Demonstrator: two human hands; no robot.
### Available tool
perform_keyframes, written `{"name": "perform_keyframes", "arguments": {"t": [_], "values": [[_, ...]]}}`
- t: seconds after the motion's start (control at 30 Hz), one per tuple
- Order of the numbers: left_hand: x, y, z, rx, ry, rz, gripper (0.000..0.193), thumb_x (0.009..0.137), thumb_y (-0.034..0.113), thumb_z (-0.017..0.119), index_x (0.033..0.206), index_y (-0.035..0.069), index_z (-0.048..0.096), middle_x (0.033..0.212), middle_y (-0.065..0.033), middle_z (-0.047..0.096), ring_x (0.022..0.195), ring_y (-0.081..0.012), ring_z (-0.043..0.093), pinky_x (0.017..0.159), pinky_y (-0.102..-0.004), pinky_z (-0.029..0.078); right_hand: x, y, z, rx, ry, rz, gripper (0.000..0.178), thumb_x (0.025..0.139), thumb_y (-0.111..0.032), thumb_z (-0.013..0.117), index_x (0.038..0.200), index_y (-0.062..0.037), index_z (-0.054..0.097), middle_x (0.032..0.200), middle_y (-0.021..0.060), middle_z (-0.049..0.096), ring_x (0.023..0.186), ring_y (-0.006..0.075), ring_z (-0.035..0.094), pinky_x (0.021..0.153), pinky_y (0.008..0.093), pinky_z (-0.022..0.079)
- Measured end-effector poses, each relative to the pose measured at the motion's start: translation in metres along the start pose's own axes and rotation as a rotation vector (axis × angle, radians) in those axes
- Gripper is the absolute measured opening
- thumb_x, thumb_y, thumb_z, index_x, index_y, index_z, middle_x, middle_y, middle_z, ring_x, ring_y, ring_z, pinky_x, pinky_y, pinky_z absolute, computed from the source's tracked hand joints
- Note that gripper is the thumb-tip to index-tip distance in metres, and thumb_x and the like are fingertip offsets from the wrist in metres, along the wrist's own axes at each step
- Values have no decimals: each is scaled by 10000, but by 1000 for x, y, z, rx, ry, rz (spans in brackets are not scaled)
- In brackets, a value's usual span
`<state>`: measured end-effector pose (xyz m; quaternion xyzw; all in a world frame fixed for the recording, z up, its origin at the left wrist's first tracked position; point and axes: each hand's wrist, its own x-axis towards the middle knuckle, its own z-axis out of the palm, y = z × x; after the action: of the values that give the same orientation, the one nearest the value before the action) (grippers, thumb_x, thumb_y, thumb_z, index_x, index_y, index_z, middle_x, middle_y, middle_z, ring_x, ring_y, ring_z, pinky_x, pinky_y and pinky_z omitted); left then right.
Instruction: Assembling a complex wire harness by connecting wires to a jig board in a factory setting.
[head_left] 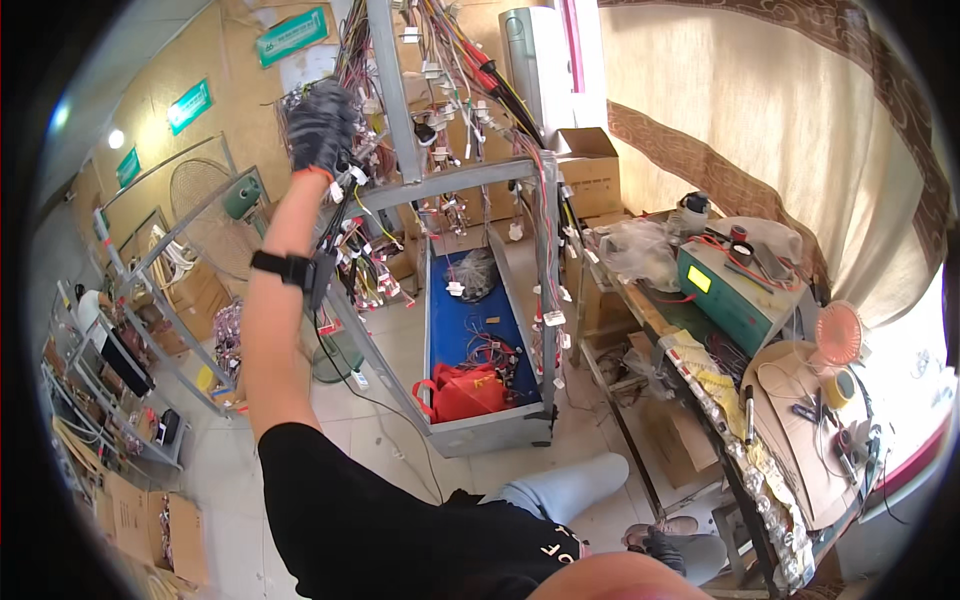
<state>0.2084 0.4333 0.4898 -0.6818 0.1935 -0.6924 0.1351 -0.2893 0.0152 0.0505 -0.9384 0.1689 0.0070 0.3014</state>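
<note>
My left hand (322, 125), in a dark glove, is raised at the upper left, with its arm stretched out. Its fingers curl into a thick bundle of wires (362, 150) hanging beside the grey metal frame (395, 95); the fingertips are partly hidden. Many thin coloured wires with white plug connectors (388, 285) dangle below that hand. Low in the view, my right hand (663, 550), also dark-gloved, hangs beside my leg. Only part of it shows, and whether it holds anything is unclear. A dark band with a small device (292, 268) and a cable circles my left forearm.
Under the frame stands a blue-lined tray (455, 335) with a red bag (470, 392) and loose wires. The workbench (640, 310) at right bears a green instrument (735, 295), tape and a small pink fan (838, 335). Cardboard boxes (588, 170) stand behind; a cable crosses the floor.
</note>
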Motion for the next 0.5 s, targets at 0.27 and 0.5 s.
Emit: {"name": "perform_keyframes", "arguments": {"t": [0.27, 0.5], "values": [[2, -147, 172, -330, -338, -393, 397, 912, 284, 403, 1171, 12, 531, 1195, -168, 548, 1103, -306, 518, 949, -353, 392, 16, 27, 29, -62, 4, 90, 498, 823, -379, 585, 1217, -90, 491, 1099, 196, 582, 1015, 354, 550, 865, 405, 441], [29, -127, 206, -344, -612, -319, 463, 897, 300, 435, 1279, 37, 443, 1296, -161, 468, 1202, -279, 437, 998, -321, 340, 31, -26, 14, -80, -80, 300, 494, 829, -364, 587, 1214, -68, 494, 1099, 198, 584, 1013, 361, 549, 866, 405, 442]]}}
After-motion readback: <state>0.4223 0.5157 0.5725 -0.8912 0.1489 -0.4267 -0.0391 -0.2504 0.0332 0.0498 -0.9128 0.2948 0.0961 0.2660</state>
